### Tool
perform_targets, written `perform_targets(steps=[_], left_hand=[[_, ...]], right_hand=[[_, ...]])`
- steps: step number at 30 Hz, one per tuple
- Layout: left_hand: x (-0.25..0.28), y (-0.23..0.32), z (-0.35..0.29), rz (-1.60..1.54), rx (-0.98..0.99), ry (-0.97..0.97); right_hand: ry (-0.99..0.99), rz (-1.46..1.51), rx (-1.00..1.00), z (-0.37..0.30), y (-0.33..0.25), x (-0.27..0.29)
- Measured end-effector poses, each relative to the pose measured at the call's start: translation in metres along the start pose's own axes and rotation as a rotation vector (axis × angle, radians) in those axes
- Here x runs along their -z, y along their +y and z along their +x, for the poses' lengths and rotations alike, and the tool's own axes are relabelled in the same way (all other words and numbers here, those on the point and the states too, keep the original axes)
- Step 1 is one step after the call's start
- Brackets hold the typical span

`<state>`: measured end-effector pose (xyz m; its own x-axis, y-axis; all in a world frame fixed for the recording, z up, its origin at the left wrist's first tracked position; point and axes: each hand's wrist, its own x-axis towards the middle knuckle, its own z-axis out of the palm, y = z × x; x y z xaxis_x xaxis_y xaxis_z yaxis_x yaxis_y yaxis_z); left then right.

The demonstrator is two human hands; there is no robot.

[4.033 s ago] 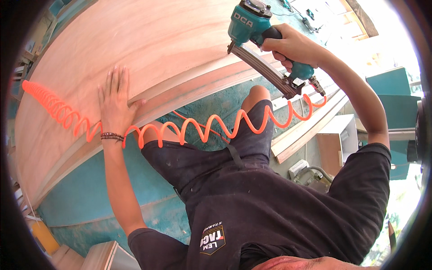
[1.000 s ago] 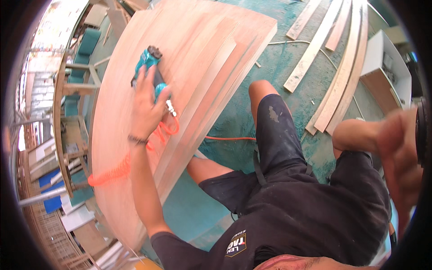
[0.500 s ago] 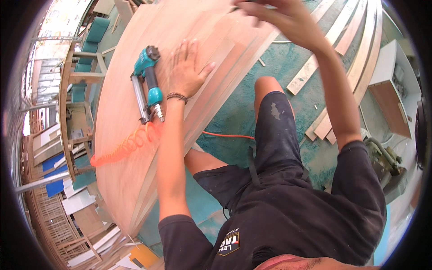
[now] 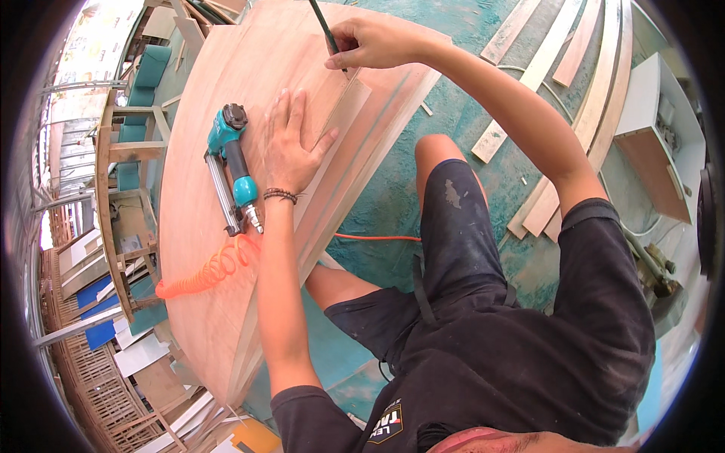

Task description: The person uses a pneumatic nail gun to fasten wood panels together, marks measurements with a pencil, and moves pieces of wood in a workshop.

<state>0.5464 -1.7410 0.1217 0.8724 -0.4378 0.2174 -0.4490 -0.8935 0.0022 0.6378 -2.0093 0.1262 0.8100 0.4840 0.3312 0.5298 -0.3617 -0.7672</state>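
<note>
Teal nail gun (image 4: 230,162), orange hose (image 4: 208,272)

Bright daylight, soft shadows, sharp centre, strong fisheye bending, black vignetted rim

Teal-painted floor (image 4: 483,174) dusted with sawdust, loose wooden planks (image 4: 559,90) lying at right, open white cabinet box (image 4: 649,128) beside them, teal chairs (image 4: 147,75) at left, bright daylight outside.

Pencil (image 4: 326,29) top cut off by the frame edge, tip hidden behind right hand (image 4: 370,44)
</note>
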Motion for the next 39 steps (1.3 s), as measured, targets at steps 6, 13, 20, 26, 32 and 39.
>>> perform_targets(steps=[6, 13, 20, 26, 32, 39], left_hand=[[0.001, 0.002, 0.003, -0.005, -0.004, 0.014], [0.003, 0.001, 0.001, 0.008, -0.002, 0.024], [-0.014, -0.018, 0.009, -0.06, 0.016, 0.03], [-0.042, -0.056, 0.08, -0.119, 0.217, 0.014], [-0.043, -0.085, 0.15, -0.049, 0.426, -0.015], [-0.047, -0.076, 0.181, -0.009, 0.619, 0.091]], right_hand=[[0.05, 0.053, 0.025, 0.001, 0.006, -0.004], [0.005, -0.002, 0.01, 0.007, 0.007, -0.004], [-0.047, 0.128, -0.029, 0.01, 0.017, -0.004], [-0.1, 0.122, -0.075, 0.013, 0.003, 0.004], [-0.085, 0.225, -0.206, 0.023, 0.002, -0.001], [-0.083, 0.328, -0.3, 0.019, 0.008, -0.001]])
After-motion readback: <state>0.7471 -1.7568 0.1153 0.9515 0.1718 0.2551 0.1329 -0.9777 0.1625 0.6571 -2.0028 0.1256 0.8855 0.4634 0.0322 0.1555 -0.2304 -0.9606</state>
